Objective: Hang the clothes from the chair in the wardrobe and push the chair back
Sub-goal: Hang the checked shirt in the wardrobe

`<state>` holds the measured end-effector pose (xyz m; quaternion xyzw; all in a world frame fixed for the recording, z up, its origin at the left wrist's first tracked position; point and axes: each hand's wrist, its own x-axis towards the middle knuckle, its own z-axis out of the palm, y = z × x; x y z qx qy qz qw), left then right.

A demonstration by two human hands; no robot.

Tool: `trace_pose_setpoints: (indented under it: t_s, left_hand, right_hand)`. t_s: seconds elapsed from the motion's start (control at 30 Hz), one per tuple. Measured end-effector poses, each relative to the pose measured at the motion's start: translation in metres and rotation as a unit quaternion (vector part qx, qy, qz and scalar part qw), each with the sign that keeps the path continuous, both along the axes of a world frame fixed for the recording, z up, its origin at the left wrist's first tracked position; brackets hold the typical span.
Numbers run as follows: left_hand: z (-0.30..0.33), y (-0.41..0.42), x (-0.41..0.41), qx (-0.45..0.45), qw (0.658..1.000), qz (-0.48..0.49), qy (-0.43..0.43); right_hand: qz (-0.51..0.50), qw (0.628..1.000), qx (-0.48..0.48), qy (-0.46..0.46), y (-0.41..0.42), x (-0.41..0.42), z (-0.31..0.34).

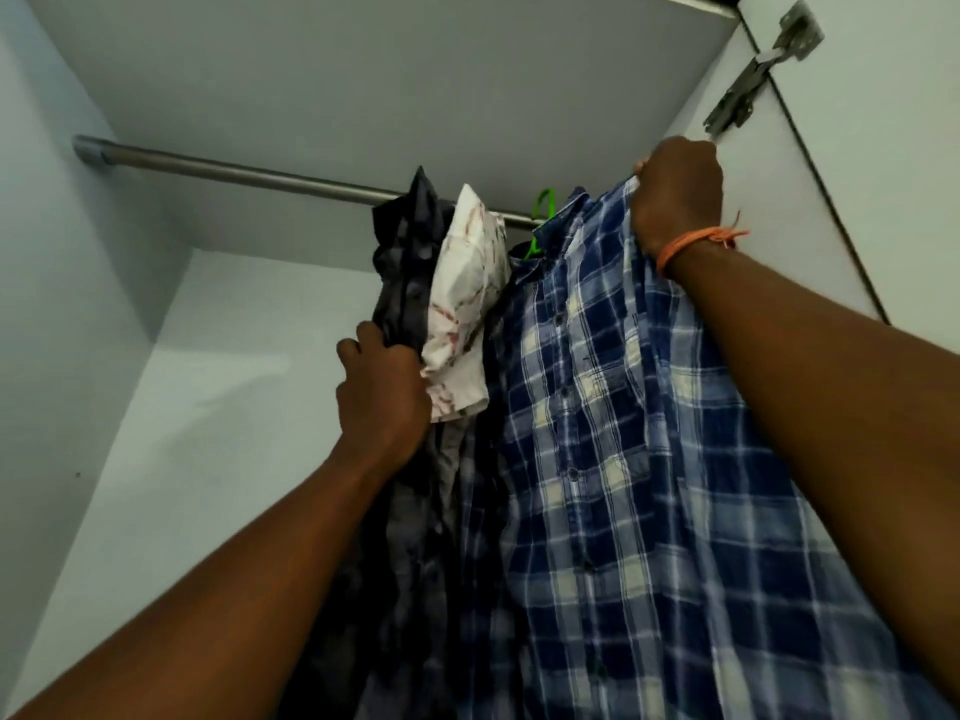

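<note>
Only the head view here, looking up into the wardrobe (156,407). The rail (234,174) runs from about 9 o'clock toward the middle, and everything hanging on it is bunched at the right end.

The right hand (675,194), up around 1 o'clock, has its grip clenched on the top shoulder edge of the blue plaid shirt (597,433), holding it high by the side panel. A green hanger (543,205) hook pokes out just left of the collar, right at the rail, but I can't tell if it's actually seated on it.

The left hand (382,387), near dead centre, is grasping the dark grey shirt (405,262), with the white patterned shirt (467,304) squeezed between that one and the plaid.

Progress-wise, I'd guess fairly far along: two garments look hung already, and the plaid one is being settled into place. No chair in view, so I can't say if more clothes are waiting. Pushing the chair back presumably remains.
</note>
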<state>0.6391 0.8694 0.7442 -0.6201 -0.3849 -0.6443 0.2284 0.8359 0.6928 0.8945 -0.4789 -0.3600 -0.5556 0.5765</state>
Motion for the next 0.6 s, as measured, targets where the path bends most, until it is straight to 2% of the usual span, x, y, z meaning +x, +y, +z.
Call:
trace_pose_setpoints:
  t_s: [0.13, 0.33, 0.5, 0.6]
  left_hand:
    - [0.000, 0.002, 0.008, -0.009, 1.000, 0.003, -0.001]
    - [0.003, 0.006, 0.020, 0.022, 1.000, 0.013, -0.001]
    - [0.006, 0.001, 0.020, 0.029, 0.999, 0.020, -0.019]
    - [0.004, -0.003, 0.011, 0.036, 0.998, 0.052, -0.010]
  right_hand:
    - [-0.031, 0.999, -0.011, -0.027, 0.013, -0.003, 0.018]
    - [-0.080, 0.993, -0.034, -0.079, 0.034, 0.000, 0.023]
    - [-0.083, 0.991, -0.059, -0.087, 0.028, 0.018, 0.017]
    - [-0.051, 0.991, -0.078, -0.091, 0.025, 0.021, 0.005]
